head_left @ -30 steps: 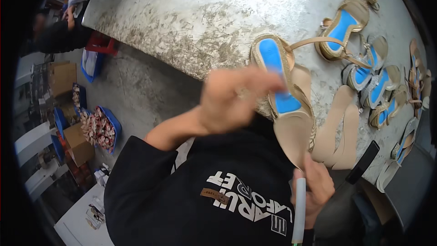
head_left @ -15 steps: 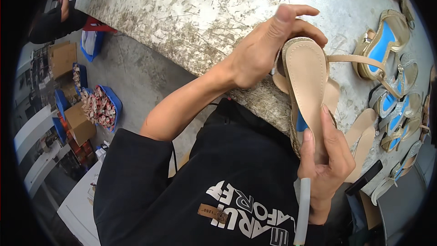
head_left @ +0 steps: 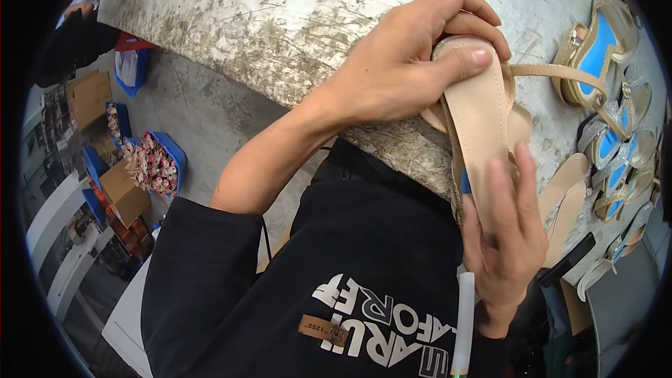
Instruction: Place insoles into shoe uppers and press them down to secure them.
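Observation:
A gold-edged sandal lies at the table's near edge, with a beige stitched insole over it. Blue lining shows at the insole's left side. My left hand is closed round the heel end, its thumb pressed on top of the insole and its fingers curled over the far rim. Toward the other end, my right hand straddles the insole, thumb on the left and fingers over the top and right; the fingertips are blurred. A thin beige ankle strap stretches out to the right.
Gold and silver sandals with blue linings stand along the right. Loose beige insoles lie near my right hand, beside a dark bar. A grey-white tube rises by my right wrist. Blue bins with parts sit on the floor leftward.
My left thumb has come down from its raised position onto the insole's heel. My right fingers have moved along the insole, and its front end is pressed lower.

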`<state>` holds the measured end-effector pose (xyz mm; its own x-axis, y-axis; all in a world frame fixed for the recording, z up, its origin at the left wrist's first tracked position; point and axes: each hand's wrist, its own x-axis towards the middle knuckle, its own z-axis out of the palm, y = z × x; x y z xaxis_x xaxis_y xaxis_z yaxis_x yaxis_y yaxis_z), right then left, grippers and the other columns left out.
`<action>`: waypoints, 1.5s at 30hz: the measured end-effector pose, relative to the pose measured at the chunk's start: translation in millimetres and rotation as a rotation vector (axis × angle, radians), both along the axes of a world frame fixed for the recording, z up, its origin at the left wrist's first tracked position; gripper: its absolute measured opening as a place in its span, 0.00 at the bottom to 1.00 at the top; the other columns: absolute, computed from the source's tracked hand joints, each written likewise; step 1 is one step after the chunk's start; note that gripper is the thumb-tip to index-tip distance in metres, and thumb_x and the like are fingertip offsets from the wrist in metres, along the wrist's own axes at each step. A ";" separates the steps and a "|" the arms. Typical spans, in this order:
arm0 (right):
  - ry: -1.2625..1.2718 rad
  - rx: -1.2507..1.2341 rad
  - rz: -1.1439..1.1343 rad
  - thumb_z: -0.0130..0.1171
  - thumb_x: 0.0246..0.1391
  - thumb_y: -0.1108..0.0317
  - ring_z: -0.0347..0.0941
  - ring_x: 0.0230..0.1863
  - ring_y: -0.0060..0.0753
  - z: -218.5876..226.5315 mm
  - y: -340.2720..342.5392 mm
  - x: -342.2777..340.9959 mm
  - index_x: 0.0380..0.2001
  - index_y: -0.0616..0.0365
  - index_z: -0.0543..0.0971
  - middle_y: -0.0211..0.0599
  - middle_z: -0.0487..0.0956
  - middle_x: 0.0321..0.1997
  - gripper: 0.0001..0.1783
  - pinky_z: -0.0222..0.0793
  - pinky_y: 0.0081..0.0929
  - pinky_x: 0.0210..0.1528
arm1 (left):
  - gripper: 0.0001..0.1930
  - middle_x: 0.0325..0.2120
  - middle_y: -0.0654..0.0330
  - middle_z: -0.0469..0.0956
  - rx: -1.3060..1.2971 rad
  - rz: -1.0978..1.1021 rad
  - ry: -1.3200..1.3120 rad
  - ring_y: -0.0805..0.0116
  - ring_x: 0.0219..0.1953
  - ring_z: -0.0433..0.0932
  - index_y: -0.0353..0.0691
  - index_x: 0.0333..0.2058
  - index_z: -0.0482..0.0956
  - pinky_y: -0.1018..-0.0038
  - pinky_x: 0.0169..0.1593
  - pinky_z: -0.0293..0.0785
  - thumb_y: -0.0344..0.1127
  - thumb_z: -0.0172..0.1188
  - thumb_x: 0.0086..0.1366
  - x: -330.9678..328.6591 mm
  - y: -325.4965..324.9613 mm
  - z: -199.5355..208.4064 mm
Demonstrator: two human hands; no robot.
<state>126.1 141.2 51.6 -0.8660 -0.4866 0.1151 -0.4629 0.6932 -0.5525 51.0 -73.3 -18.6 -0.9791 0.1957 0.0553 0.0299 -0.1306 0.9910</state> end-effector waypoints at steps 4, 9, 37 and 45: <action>-0.050 0.245 0.131 0.69 0.54 0.64 0.72 0.28 0.38 7.0 0.1 -2.0 0.54 0.55 0.83 0.43 0.79 0.62 0.23 0.71 0.26 0.30 | 0.12 0.43 0.54 0.84 -0.003 0.002 -0.035 0.68 0.48 0.82 0.29 0.50 0.71 0.71 0.54 0.76 0.29 0.53 0.72 0.2 -3.8 5.7; -0.228 0.533 0.172 0.53 0.52 0.22 0.77 0.46 0.61 82.8 22.8 24.3 0.57 0.65 0.78 0.48 0.80 0.60 0.53 0.72 0.48 0.51 | 0.11 0.43 0.53 0.83 -0.106 -0.024 0.058 0.66 0.48 0.82 0.30 0.50 0.71 0.69 0.53 0.76 0.29 0.50 0.73 -0.8 -0.5 6.3; 0.168 0.278 0.165 0.61 0.52 0.65 0.63 0.71 0.52 -12.7 -43.4 23.6 0.60 0.73 0.73 0.53 0.71 0.67 0.33 0.55 0.49 0.73 | 0.30 0.45 0.46 0.82 -0.706 0.542 0.359 0.56 0.43 0.85 0.32 0.63 0.64 0.65 0.48 0.82 0.24 0.64 0.64 53.1 -40.8 46.2; 0.010 0.231 0.122 0.60 0.51 0.61 0.58 0.74 0.50 -9.3 -77.5 -15.4 0.61 0.71 0.72 0.52 0.69 0.68 0.36 0.52 0.52 0.70 | 0.25 0.61 0.40 0.73 -0.111 0.381 0.134 0.45 0.67 0.70 0.32 0.66 0.67 0.47 0.74 0.54 0.26 0.48 0.70 1.1 -62.1 31.1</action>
